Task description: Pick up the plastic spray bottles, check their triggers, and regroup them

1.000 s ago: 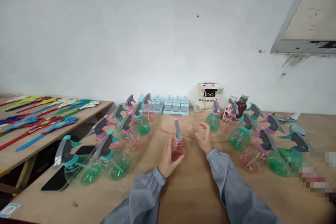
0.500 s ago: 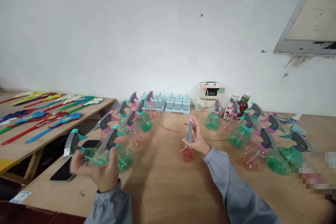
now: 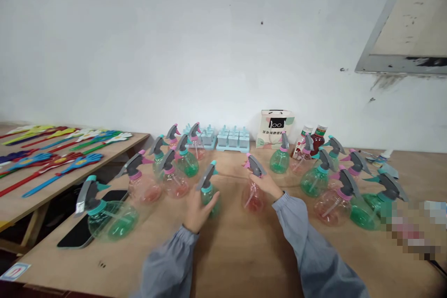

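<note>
At the middle of the table, my left hand (image 3: 197, 212) is wrapped around the body of a green spray bottle (image 3: 213, 204) with a grey and teal head. Its thumb lies along the near side of the bottle; the other fingers are mostly hidden. A little to the right, my right hand (image 3: 265, 182) grips a pink spray bottle (image 3: 252, 198) by its grey and pink trigger head. Both bottles are close together, upright or nearly so. Several more spray bottles stand at the left, such as a tilted green one (image 3: 120, 223), and at the right, including a pink one (image 3: 331, 208).
Light-blue ice-pop molds (image 3: 233, 138), a printed paper bag (image 3: 274, 129) and two sauce bottles (image 3: 318, 140) stand along the wall. A black phone (image 3: 75, 236) lies at the left. Colourful hand-shaped sticks (image 3: 63, 165) cover the left table (image 3: 16, 205). A patch at the right is pixelated.
My left hand has moved right from the left group and brought a green spray bottle to the middle. The pink spray bottle in my right hand has turned, its nozzle now pointing left.
</note>
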`<state>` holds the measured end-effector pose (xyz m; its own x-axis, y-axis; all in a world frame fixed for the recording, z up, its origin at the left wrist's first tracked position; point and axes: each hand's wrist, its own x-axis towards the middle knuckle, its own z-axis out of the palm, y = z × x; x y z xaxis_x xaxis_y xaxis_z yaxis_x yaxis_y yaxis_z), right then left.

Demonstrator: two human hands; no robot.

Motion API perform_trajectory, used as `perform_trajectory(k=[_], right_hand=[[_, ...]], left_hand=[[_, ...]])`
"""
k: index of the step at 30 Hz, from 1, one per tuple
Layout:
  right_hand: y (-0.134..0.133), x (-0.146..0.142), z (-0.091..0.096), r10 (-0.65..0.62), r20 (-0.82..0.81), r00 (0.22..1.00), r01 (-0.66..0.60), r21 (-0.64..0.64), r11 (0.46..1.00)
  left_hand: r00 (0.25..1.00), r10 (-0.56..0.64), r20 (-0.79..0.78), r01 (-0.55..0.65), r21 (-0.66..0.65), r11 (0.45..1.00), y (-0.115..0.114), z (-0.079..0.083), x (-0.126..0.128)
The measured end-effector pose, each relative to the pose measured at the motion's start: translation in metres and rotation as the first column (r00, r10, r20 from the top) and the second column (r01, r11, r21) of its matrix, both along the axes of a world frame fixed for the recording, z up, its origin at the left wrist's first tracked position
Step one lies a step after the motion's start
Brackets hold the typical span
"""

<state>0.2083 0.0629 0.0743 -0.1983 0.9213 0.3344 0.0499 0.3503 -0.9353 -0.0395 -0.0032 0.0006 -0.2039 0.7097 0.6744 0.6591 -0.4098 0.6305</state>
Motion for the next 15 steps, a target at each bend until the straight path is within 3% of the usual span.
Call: perform_trajectory(k=[3, 6, 11, 15], right_hand=[[-0.002, 0.001, 0.007, 0.075, -0.181, 0.981, -0.11, -0.192, 0.975], [-0.007, 0.003, 0.015, 0.177, -0.348, 0.921, -0.28, -0.274, 0.92], [-0.016, 0.002, 0.031, 0.289, -0.449, 0.846, -0.439, -0.279, 0.854], [-0.023, -0.001, 0.036, 0.258, -0.449, 0.855, -0.406, -0.271, 0.873]], left_hand=[[0.998, -0.022, -0.051, 0.021, -0.014, 1.0, 0.034, 0.0, 0.009], [0.998, 0.029, -0.061, -0.027, 0.043, 0.999, 0.054, -0.006, 0.013], [0.99, 0.003, -0.139, 0.012, 0.104, 0.995, 0.051, -0.022, 0.016], [0.987, 0.006, -0.158, 0.012, 0.113, 0.994, 0.047, -0.024, 0.015]])
